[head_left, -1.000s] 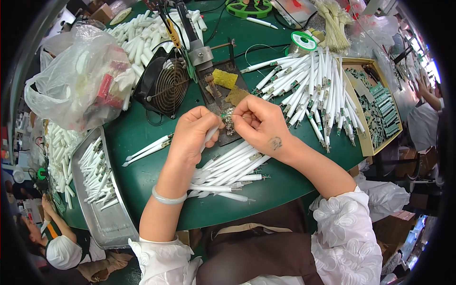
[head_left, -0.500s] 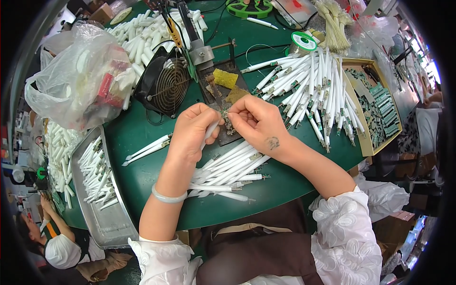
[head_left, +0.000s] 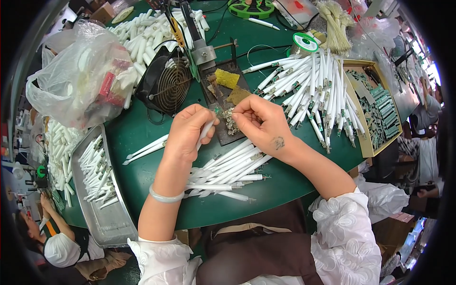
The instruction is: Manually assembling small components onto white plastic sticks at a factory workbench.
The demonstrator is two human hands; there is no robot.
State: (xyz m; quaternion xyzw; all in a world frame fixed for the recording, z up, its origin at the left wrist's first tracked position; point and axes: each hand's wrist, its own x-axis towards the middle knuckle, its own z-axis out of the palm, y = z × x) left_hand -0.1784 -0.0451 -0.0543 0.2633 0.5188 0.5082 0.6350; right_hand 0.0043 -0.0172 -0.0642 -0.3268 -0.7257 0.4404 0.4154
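Note:
My left hand [head_left: 189,129] is closed around a white pen-shaped tube [head_left: 205,131], whose far end carries a small green circuit board [head_left: 217,109]. Just right of that board, the fingertips of my right hand [head_left: 261,122] are pinched together; whatever they hold is too small to make out. Below and between the hands, a heap of solder scraps [head_left: 231,121] lies on a dark metal plate [head_left: 229,138]. Closer to me, several white tubes with metal ends [head_left: 228,168] rest in a loose pile. Two more tubes [head_left: 146,150] lie left of my left wrist.
A black fan [head_left: 167,84] and a clamped metal stand [head_left: 204,55] rise beyond my left hand. Far right are a large pile of tubes [head_left: 311,80], a solder spool [head_left: 304,43] and a box of circuit boards [head_left: 357,128]. A metal tray [head_left: 107,227] sits left.
The hands have drawn slightly apart. My left hand has shifted a little left with the tube, and its green board now shows. My right fingertips have moved slightly right.

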